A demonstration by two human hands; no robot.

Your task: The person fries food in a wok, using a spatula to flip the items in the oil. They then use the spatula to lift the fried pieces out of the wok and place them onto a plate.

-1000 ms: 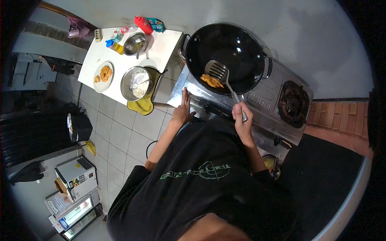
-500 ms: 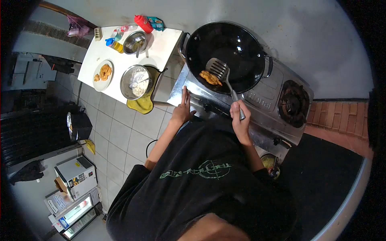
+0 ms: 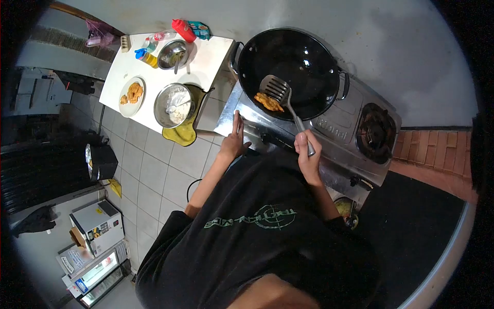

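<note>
My right hand (image 3: 308, 150) is closed round the handle of a slotted metal spatula (image 3: 291, 103). The spatula's blade reaches into a black wok (image 3: 314, 56) and touches a golden-brown fried piece (image 3: 268, 102) at the wok's near-left side. My left hand (image 3: 235, 140) rests at the front edge of the steel gas stove (image 3: 329, 135), left of the wok, with fingers stretched out and nothing held.
Left stands a white table (image 3: 211, 56) with a plate (image 3: 133, 109) of fried pieces, a metal bowl (image 3: 167, 122) of white mixture on a yellow-green cloth (image 3: 180, 136), a smaller bowl (image 3: 165, 61) and a red bottle (image 3: 183, 31). A bare burner (image 3: 378, 133) is at right.
The spatula's blade has shifted slightly left along the fried piece, which has moved a little left too. My left hand stays where it was.
</note>
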